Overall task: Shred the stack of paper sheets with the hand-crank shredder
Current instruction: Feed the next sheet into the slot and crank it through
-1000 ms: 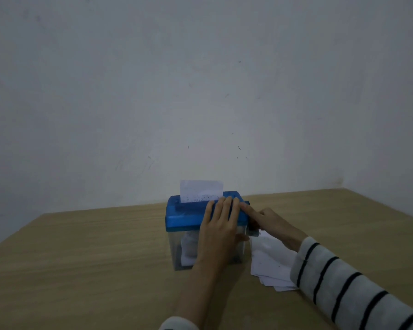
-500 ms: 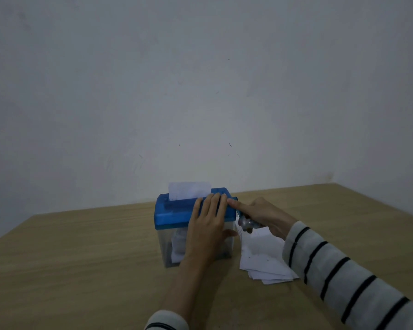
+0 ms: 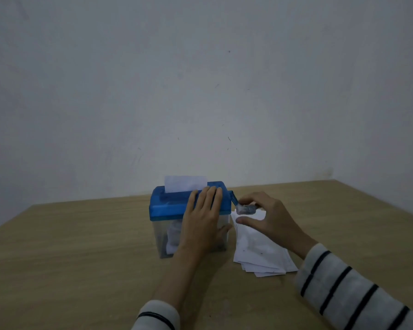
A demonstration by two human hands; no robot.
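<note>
My left hand (image 3: 204, 220) lies flat, fingers straight, on the blue lid of the shredder (image 3: 190, 217) at lower centre of the frame, pressing it down so the box should not skid while cranking. My right hand (image 3: 264, 219) pinches the crank knob (image 3: 246, 209) just right of the lid. One sheet (image 3: 185, 184) stands in the slot. The remaining stack of paper (image 3: 260, 252) lies on the tabletop (image 3: 69, 258) beside the shredder, under my right wrist, within easy reach.

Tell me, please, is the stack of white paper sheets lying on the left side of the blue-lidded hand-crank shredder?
No, the stack of white paper sheets lies on the wooden table to the right of the blue-lidded hand-crank shredder.
</note>
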